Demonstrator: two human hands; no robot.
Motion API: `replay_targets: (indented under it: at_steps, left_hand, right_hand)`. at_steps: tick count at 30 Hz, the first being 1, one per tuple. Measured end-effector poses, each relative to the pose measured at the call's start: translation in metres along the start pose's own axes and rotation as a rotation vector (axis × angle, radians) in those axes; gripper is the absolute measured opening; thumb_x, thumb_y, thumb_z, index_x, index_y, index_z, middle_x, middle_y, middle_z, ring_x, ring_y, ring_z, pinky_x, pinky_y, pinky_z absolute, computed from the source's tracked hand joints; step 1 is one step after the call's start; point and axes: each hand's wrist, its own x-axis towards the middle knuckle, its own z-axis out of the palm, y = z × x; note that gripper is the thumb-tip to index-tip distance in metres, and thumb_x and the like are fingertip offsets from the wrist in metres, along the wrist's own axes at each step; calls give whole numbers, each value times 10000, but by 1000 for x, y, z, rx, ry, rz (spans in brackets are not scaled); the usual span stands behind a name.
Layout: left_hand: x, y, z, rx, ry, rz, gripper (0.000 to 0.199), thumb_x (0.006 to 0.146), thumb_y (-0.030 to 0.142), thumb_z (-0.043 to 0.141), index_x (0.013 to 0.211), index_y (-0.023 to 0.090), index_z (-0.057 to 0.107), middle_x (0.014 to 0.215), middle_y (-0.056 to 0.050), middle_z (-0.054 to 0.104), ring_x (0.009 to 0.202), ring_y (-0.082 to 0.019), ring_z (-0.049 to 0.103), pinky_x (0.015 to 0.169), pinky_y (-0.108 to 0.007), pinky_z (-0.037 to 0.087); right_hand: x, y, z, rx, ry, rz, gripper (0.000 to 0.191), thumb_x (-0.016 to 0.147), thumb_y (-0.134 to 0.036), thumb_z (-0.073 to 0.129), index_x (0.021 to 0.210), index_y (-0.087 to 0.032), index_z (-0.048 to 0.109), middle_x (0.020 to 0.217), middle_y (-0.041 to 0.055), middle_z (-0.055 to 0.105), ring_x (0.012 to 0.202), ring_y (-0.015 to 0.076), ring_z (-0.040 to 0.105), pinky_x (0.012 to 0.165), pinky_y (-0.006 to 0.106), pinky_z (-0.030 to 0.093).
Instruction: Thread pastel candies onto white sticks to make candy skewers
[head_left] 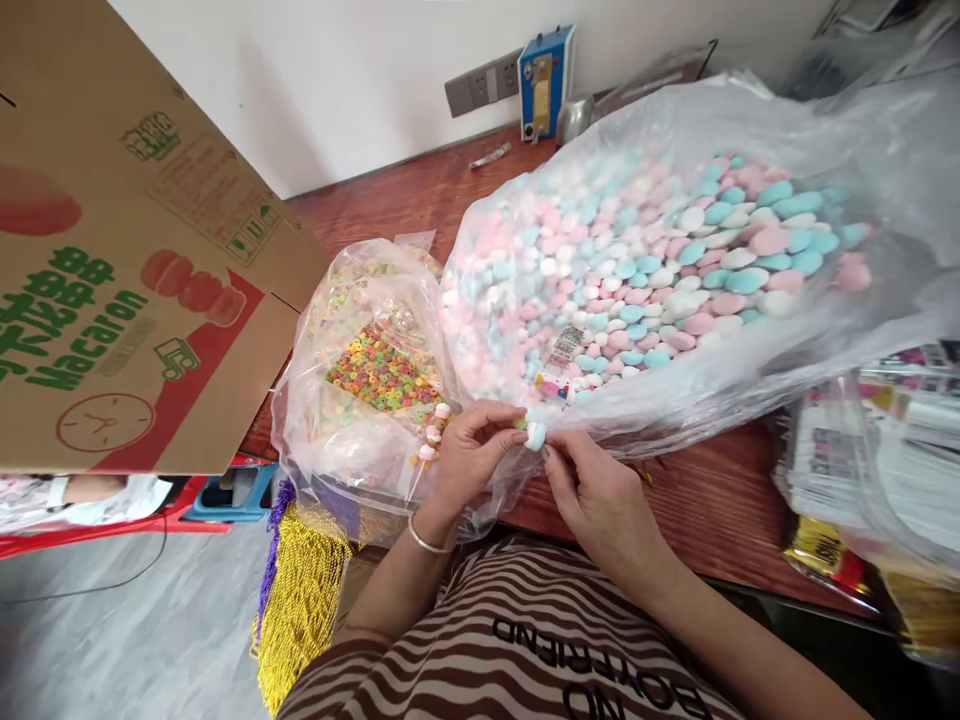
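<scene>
A small white-and-blue marshmallow [535, 437] sits between the person's two hands, just in front of the near edge of a large clear bag [810, 345] of pink, white and blue sweets. The left hand [474, 450] has thumb and forefinger pinched together at the marshmallow's left side, where a tiny green bit [520, 424] shows, too small to name surely. The right hand [600, 490] meets its other side, its grip closed with thumb and forefinger pinching the edge; the remaining fingers curl under, partly out of sight. Just left of the left hand stands a tilted skewer [433, 436] threaded with pale pieces and orange bits; whether hidden fingers hold it cannot be told. Behind it a second bag [311, 400] holds coloured rings, blurred by cloudy plastic except through a clearer patch. Folds likewise veil the left half of the large bag's sweets, and its right end runs out of frame. A printed carton [161, 250], cut off at the top and left, hides the desk's [720, 500] far left side. At right, glossy packs [855, 450] overlap and are cropped, their print mostly unreadable.
</scene>
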Motion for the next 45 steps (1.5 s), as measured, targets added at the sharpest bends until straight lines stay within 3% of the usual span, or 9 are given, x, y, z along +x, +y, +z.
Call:
replay_targets:
  at_steps: [8,11,16,22,28,32,36,40,45]
  left_hand:
    - [7,5,27,-30,116,51,128,834,268,784,961,248,790,890,-7,751,792,-120,676,742,-227,552]
    - [13,10,41,0,40,46,213,837,261,784,1050,252,775,902,-11,747,797,-122,679,748,-232,555]
    - [29,24,66,174,-168,240,320,889,225,724,1206,268,739,914,-19,729,834,-126,681,778,-244,559]
    - [88,33,88,314,-357,358,499,929,259,663,1420,270,572,982,-19,763,773,-126,706,753,-264,570]
    - [162,7,119,810,-356,496,198,868,176,701,1066,190,705,1018,-70,687,841,-174,647,777,-307,509]
    - [177,-12,139,988,-407,465,208,825,139,719,1021,166,655,1026,-94,648,918,-221,609,770,-323,466]
    - [180,-14,139,964,-449,401,137,827,122,693,952,172,670,922,-67,656,890,-214,598,770,-320,447]
    - [187,-1,126,770,-417,265,73,838,167,657,895,197,693,857,-32,684,853,-191,622,791,-315,471]
    - [208,20,123,268,-279,-116,127,815,250,671,913,173,653,751,6,644,667,-130,630,670,-277,530]
  right_hand:
    - [-5,9,-25,66,-67,48,317,1004,-173,447,1283,-191,597,1196,111,717,1056,226,689,875,318,525]
    - [-6,16,-33,76,-75,115,257,1022,-208,403,1132,-201,635,1011,85,741,897,214,704,772,304,516]
    - [0,29,-43,317,27,221,224,1012,-291,429,840,-218,553,685,-6,588,604,142,549,593,257,427]
    - [0,49,-56,758,201,431,293,996,-479,512,905,-206,566,571,-75,442,461,86,360,422,210,284]
    - [-5,64,-71,806,310,476,354,958,-540,578,872,-197,584,581,-60,464,463,77,357,412,209,273]
    - [-6,69,-75,800,294,496,369,958,-564,568,914,-198,583,587,-61,463,463,81,361,416,218,281]
    - [-8,76,-75,790,273,484,357,977,-551,547,931,-198,582,594,-63,464,464,82,357,425,225,285]
    - [-10,80,-74,776,240,479,358,991,-541,532,902,-197,579,598,-55,472,491,88,385,439,222,301]
    - [-12,83,-73,771,237,490,364,984,-550,535,910,-197,585,599,-53,480,494,93,395,433,219,305]
